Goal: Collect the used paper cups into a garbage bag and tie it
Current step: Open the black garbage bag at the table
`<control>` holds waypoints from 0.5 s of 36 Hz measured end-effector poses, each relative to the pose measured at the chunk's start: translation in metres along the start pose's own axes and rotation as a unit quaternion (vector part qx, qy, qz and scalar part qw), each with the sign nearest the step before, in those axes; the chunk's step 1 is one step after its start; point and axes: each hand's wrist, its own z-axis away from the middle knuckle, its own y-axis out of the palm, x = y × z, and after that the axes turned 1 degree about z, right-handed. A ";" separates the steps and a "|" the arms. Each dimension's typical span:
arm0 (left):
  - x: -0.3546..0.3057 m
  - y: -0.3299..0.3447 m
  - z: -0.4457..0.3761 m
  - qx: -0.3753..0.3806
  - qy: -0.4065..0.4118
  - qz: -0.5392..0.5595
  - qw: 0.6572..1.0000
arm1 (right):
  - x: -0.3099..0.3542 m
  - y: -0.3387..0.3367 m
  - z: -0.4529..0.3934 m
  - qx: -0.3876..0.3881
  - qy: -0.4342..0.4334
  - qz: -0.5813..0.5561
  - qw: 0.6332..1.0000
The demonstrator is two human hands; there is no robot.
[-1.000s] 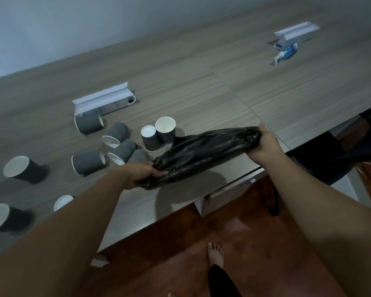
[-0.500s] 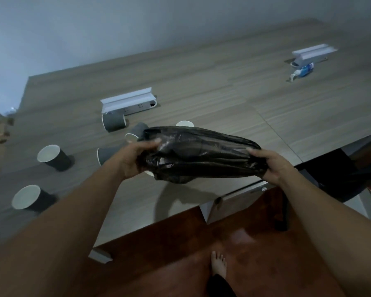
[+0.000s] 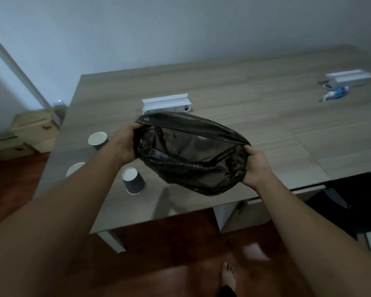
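Bare table (image 3: 255, 116) lies right of the bag (image 3: 191, 155); three cups (image 3: 134, 182) crowd its left.

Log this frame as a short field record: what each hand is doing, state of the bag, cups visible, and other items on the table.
left hand: grips the left edge of the garbage bag
right hand: grips the bag's right edge
bag: black, held above the table, mouth stretched open between both hands, not tied
cups in view: three on the table, left of the bag: far cup, near-left cup partly hidden by the left arm, overturned cup
cups in bag: cannot tell
other items: white socket box behind the bag; second socket box and a blue-white wrapper far right
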 end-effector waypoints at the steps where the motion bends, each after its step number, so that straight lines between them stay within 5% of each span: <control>1: -0.005 -0.007 0.006 0.001 0.016 0.027 0.999 | -0.003 0.006 0.000 0.012 -0.001 -0.007 1.000; 7: -0.018 -0.071 0.042 -0.004 0.077 0.119 0.990 | -0.037 0.056 -0.001 0.111 0.008 -0.016 0.994; 12: -0.002 -0.137 0.066 -0.066 0.035 0.131 0.989 | -0.078 0.102 -0.009 0.144 0.044 -0.011 0.989; 18: 0.032 -0.205 0.099 -0.159 -0.033 0.120 0.979 | -0.124 0.136 -0.026 0.058 0.135 0.142 0.979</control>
